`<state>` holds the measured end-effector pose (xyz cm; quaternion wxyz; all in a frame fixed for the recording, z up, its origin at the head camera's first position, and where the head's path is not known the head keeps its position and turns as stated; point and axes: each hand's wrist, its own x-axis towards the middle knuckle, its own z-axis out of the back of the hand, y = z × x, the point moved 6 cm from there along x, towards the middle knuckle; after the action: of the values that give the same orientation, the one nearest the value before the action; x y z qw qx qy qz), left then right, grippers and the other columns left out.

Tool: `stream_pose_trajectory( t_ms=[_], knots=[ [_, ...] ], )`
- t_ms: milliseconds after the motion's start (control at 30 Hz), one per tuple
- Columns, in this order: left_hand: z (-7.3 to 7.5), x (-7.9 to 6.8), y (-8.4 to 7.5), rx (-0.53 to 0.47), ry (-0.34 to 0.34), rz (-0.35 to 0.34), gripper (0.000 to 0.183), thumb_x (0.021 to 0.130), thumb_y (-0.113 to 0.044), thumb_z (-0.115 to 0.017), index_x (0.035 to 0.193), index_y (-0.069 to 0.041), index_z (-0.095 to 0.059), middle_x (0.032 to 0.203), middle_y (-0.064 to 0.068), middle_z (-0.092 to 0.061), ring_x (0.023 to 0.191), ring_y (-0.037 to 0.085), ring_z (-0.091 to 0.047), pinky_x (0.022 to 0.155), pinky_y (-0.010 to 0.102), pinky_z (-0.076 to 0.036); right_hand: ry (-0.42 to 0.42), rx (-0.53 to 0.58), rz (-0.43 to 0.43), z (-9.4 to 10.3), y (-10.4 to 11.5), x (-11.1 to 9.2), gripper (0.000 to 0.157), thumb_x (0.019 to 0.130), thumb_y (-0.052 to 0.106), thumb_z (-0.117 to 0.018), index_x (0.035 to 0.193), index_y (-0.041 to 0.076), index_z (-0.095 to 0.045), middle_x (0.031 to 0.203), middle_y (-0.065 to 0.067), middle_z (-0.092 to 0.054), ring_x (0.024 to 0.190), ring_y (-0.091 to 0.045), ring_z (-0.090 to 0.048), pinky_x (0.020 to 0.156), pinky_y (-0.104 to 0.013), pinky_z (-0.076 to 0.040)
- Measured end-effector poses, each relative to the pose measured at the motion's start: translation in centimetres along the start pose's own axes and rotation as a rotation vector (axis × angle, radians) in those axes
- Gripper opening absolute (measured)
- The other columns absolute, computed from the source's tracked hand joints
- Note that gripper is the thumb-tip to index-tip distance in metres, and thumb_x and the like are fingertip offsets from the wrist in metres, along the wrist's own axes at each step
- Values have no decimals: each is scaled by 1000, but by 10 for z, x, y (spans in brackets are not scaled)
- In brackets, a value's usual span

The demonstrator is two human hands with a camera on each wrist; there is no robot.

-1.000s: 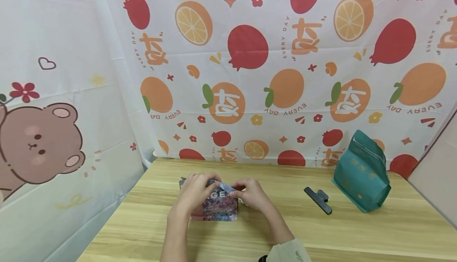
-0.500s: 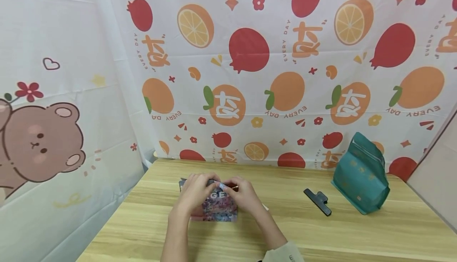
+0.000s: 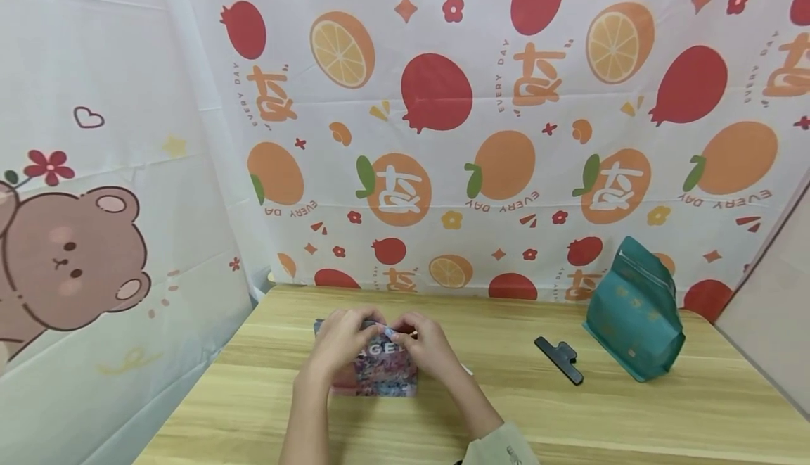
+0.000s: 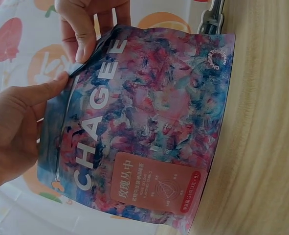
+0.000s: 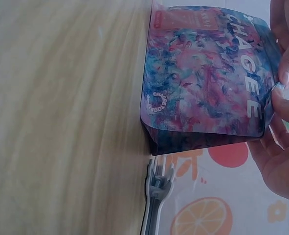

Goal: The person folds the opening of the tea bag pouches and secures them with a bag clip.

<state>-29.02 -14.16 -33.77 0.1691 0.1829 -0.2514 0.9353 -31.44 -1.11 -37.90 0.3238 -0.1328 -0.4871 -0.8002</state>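
A colourful tea pouch point(image 3: 387, 373) printed CHAGEE stands upright on the wooden table, its pink label point(image 4: 156, 183) showing in the left wrist view. My left hand point(image 3: 342, 344) pinches the top edge near its middle, thumb in front and fingers behind. Close beside it, my right hand point(image 3: 429, 345) pinches the same edge, thumb and fingertips nearly meeting the left ones. The top rim is bent where the fingertips come together, seen in the right wrist view near the right thumb point(image 5: 286, 106). The fingers behind the pouch are partly hidden.
A pale clip-like thing point(image 5: 156, 196) lies on the table behind the pouch, mostly hidden by my right arm in the head view. Farther right are a black bag clip point(image 3: 560, 361) and a standing teal bag point(image 3: 635, 317). A fruit-print curtain point(image 3: 443, 134) hangs behind the table.
My right hand has moved left along the pouch's top edge, toward the left hand, and now pinches nearer the middle. My left hand keeps its place on the pouch.
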Motion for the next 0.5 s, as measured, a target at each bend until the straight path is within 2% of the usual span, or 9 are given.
stream_pose_trajectory(
  t_ms=[267, 500],
  knots=[
    [0, 2, 3, 26, -6, 19, 7, 83, -19, -69, 77, -22, -67, 53, -13, -45, 46, 7, -34, 47, 26, -31, -27, 41, 7, -1, -2, 2, 6, 84, 2, -64, 81, 7, -64, 80, 3, -58, 71, -9, -54, 63, -25, -47],
    [-1, 0, 5, 4, -25, 18, 9, 82, -17, -70, 75, -22, -67, 51, -13, -44, 45, 6, -32, 46, 25, -29, -51, 62, 27, -2, -2, 2, 7, 82, 2, -66, 78, 8, -65, 78, 2, -58, 68, -9, -52, 59, -24, -45]
  ],
)
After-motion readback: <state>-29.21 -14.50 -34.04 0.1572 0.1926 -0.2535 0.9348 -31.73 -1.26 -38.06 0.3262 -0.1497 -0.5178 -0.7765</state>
